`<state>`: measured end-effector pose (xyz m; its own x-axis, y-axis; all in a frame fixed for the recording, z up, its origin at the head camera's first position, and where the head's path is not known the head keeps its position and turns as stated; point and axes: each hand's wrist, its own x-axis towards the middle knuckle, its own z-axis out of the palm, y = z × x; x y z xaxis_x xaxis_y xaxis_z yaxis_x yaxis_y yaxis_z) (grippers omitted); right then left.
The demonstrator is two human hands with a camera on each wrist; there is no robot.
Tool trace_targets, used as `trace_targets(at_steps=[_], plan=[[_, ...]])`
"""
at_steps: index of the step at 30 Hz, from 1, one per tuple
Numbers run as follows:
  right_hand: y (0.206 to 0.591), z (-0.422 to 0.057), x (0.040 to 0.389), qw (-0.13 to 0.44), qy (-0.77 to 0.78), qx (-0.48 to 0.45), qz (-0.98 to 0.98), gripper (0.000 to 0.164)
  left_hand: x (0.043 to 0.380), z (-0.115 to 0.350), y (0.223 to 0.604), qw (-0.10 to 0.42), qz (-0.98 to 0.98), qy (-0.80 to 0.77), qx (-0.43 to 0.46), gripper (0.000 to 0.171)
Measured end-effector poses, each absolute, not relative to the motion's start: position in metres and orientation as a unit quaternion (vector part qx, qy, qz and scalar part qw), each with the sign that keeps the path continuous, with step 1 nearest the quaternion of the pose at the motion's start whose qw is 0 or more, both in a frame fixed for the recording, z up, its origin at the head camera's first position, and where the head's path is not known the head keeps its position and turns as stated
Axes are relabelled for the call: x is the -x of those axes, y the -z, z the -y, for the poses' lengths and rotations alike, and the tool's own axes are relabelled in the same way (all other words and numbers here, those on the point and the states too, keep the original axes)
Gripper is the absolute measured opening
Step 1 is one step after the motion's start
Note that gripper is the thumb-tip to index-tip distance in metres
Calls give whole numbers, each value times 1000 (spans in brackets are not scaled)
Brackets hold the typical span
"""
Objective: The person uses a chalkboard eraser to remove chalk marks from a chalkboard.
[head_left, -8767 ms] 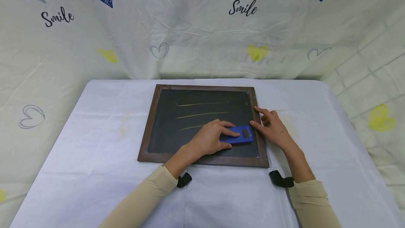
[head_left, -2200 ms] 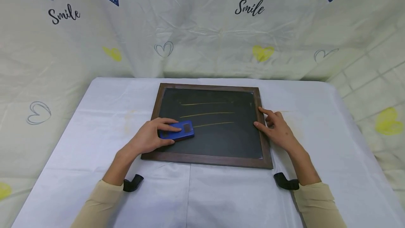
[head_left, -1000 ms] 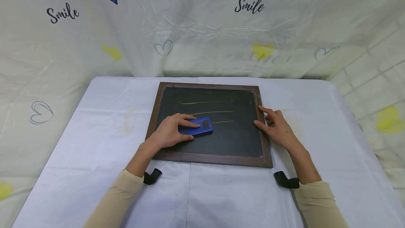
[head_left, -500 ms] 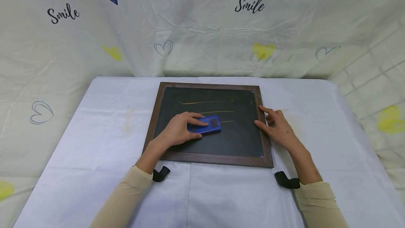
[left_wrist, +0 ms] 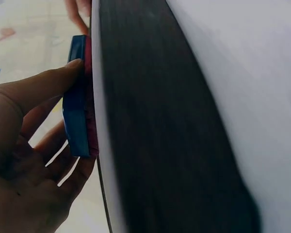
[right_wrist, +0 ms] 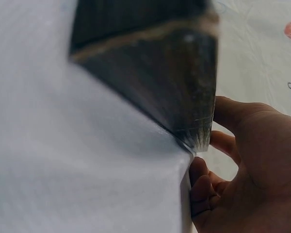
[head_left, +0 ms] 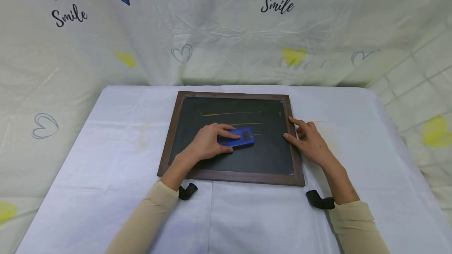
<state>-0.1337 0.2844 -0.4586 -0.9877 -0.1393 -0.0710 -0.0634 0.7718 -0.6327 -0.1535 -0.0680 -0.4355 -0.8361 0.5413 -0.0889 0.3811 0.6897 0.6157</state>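
Note:
A chalkboard in a brown wooden frame lies on the white-covered table, with yellow lines drawn across it. My left hand grips a blue chalkboard eraser flat on the board, thumb along the near side and fingers over the far side and top. The left wrist view shows the eraser with its dark red pad against the board. The lowest yellow line is mostly hidden by hand and eraser. My right hand rests thumb and index fingertips on the frame's right edge; its other fingers bend beneath, as the right wrist view shows.
White cloth covers the table, its back edge meeting a curtain printed with hearts and "Smile". A black curved piece sits at each wrist, the left one and the right one, near the board's front edge.
Over the last two seconds, my left hand has slid the eraser rightward from the board's left side along the lowest line. Earlier it was farther right. My right hand stays on the frame.

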Motion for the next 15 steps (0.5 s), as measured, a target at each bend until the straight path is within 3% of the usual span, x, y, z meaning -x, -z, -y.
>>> trace_targets(at_steps=[15], plan=[[458, -284, 134, 62, 334, 50, -939, 71, 155, 54, 432, 144, -906, -311, -248, 42]])
